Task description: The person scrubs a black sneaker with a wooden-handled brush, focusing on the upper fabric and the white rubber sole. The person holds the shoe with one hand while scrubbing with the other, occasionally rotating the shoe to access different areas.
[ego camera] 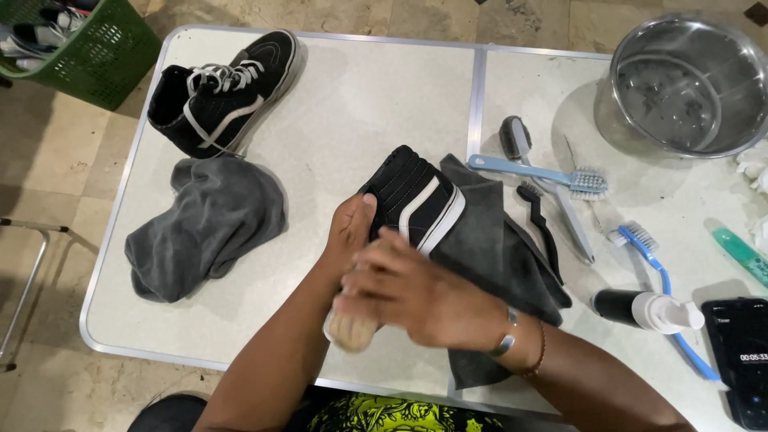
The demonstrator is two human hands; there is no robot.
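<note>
Both my hands on a black high-top shoe at the near middle of the table.

My right hand (420, 300) lies across the near end of the shoe (412, 204), blurred, so I can't tell whether its fingers are closed on anything; my left hand (352, 232) is clamped on the shoe's left side, thumb up against the black upper. The shoe (white stripe, white sole edge) rests on a dark grey cloth (496, 256). Right of it lie a black brush (544, 232), a light blue brush (544, 172), a blue-handled brush (660, 276), a pump bottle (644, 310) and a phone (744, 356). Left is a crumpled grey cloth (208, 228); farther off, the second shoe (224, 92), a steel bowl (688, 84) and a green basket (88, 48).
</note>
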